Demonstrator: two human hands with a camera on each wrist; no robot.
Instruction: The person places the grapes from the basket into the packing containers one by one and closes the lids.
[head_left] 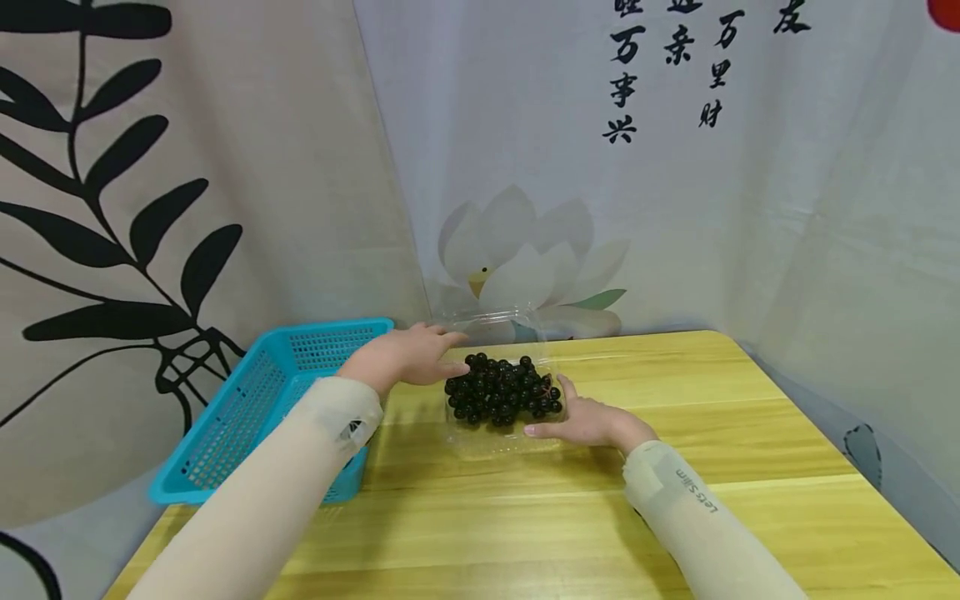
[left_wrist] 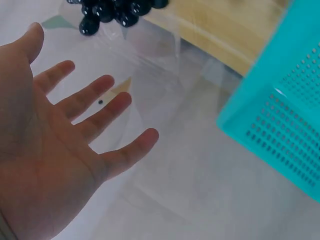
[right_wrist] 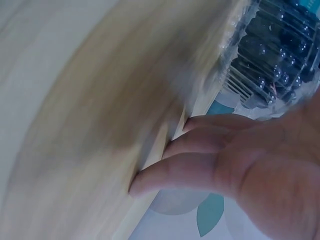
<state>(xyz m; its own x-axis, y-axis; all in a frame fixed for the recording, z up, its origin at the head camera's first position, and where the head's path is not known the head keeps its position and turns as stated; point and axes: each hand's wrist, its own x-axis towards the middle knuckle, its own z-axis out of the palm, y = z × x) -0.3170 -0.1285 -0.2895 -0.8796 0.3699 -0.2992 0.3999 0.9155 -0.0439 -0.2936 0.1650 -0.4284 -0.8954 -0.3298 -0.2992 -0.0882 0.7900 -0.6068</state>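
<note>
Two bare hands flank a bunch of dark grapes (head_left: 498,392), which lies in a clear plastic container (head_left: 480,446) on a wood-grained table (head_left: 750,408). The container's transparent lid (head_left: 491,317) stands raised at the rear. The left hand (head_left: 408,357) extends over the container's left side, its fingers spread and its palm bare, gripping nothing; in the head view its thumb overlaps the outermost grapes, though contact cannot be determined. The right hand (head_left: 588,419) lies at the container's right side with its fingers extended, likewise without a closed grip; its thumb points toward the front right corner, and whether it touches the plastic is unclear. To the left, a blue perforated basket (head_left: 322,346) sits at the table's edge, partly hidden by the left sleeve (head_left: 277,492). Behind hangs a pale cloth (head_left: 780,225) printed with a lotus, dark leaves and black characters.
</note>
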